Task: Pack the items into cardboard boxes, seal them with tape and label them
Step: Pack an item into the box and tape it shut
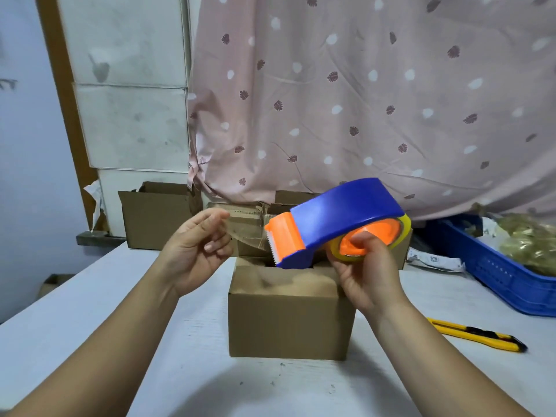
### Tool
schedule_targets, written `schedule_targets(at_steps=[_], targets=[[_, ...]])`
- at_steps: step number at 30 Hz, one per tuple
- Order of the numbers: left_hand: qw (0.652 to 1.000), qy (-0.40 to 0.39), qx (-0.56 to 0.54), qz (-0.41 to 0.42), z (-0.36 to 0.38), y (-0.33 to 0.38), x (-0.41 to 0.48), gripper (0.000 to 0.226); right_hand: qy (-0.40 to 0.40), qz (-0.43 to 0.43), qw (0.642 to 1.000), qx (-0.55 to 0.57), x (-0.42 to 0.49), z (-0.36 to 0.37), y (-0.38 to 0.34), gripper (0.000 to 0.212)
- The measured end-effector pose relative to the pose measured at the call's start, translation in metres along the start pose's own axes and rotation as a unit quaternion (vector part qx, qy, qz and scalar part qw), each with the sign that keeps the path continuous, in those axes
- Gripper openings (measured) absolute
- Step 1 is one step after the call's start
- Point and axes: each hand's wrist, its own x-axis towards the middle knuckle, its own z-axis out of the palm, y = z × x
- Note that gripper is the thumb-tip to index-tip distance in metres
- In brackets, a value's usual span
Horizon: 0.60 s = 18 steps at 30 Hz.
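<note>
At centre, closest: cardboard box (288, 320), not yet taped. Above it at 1 o'clock, tape dispenser (340, 218) gripped through the roll by right hand (364, 278). At 11, clear tape (246, 233) end pinched by left hand (195, 251). Could slacken, stick to itself, land off the seam.

Looked like a makeshift packing room. Held open cardboard boxes (156, 218), a blue plastic crate (493, 275), a pink leaf-print curtain (361, 100).

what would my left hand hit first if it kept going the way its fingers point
Most likely the orange cutter end of the tape dispenser, just right of it; depth is unclear, so the left hand could pass in front.
</note>
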Motion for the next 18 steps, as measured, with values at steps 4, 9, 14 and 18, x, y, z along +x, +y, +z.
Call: schedule_targets(at_steps=[4, 9, 14, 18], targets=[[1.000, -0.006, -0.009, -0.028, -0.001, -0.003, -0.001, 0.043, 0.076, -0.013, 0.997, 0.022, 0.003, 0.008, -0.015, 0.025], [0.999, -0.016, 0.003, -0.032, 0.009, 0.001, 0.005, 0.046, 0.107, -0.044, 0.993, -0.003, 0.003, 0.012, -0.023, 0.025], [0.998, 0.045, 0.017, -0.044, 0.028, 0.005, 0.001, 0.043, 0.121, -0.055, 0.991, 0.028, 0.002, 0.012, -0.022, 0.022], [0.963, 0.188, 0.186, -0.041, 0.044, -0.009, 0.008, 0.014, 0.145, -0.057, 0.987, 0.026, 0.001, 0.014, -0.020, 0.022]])
